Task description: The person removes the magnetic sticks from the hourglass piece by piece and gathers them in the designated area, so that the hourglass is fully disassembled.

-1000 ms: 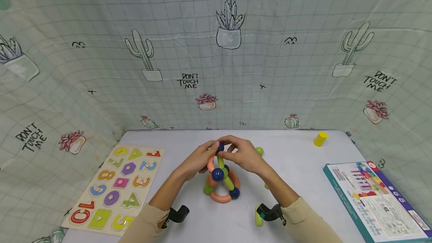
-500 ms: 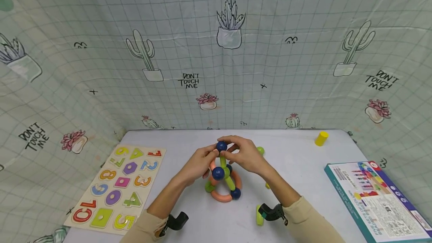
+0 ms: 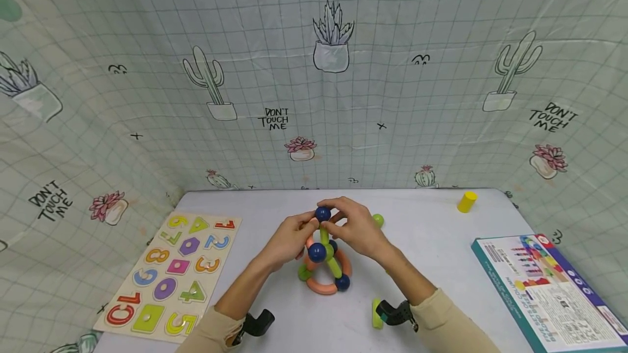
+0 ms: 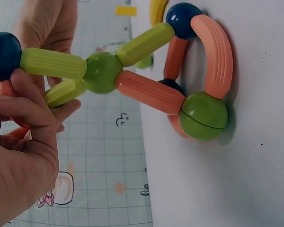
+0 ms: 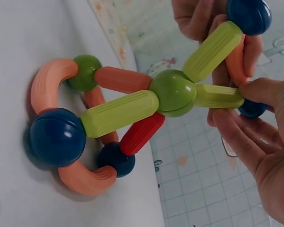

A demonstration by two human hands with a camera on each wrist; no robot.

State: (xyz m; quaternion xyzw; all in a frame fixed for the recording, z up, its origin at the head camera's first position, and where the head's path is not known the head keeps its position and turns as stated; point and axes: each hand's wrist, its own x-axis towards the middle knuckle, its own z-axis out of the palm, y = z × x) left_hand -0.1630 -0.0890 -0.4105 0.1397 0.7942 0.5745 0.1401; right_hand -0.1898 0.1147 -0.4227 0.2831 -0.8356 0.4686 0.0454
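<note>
One red rod [image 5: 143,134], right wrist view only

White table [image 3: 436,244]. Number-and-shape puzzle board [image 3: 211,282] lying along left side; printed box [image 3: 549,293] flat at right. Yellow cylinder [image 3: 466,202] near far right corner. Behind: gridded cloth [image 3: 314,97], cacti, "DON'T TOUCH ME" lettering.

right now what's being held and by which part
The toy structure, by its top: left hand on the upper coral rod, right hand at the far blue ball.
</note>
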